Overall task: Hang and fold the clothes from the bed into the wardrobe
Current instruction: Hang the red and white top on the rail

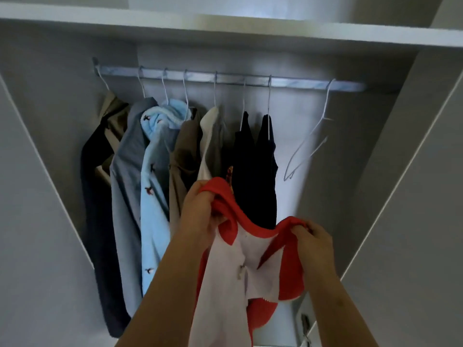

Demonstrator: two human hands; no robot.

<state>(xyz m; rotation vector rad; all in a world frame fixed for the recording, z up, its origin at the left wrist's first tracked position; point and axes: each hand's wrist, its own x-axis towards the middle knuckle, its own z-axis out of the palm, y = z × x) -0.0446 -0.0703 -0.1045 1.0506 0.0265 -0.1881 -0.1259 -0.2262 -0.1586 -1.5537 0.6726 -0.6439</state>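
I hold a red and white garment (253, 261) up in front of the open wardrobe. My left hand (198, 211) grips its red edge on the left, and my right hand (314, 237) grips the red edge on the right. The cloth hangs down between my forearms. An empty white hanger (308, 144) hangs tilted at the right end of the metal rail (225, 78), above and to the right of my hands.
Several garments hang on the rail: a dark jacket (97, 196), a grey shirt (125, 184), a light blue patterned shirt (152, 196), a brown one (183, 161), a white one (210, 141) and two dark tops (255, 171). A white shelf (225, 28) runs above. Wardrobe walls stand either side.
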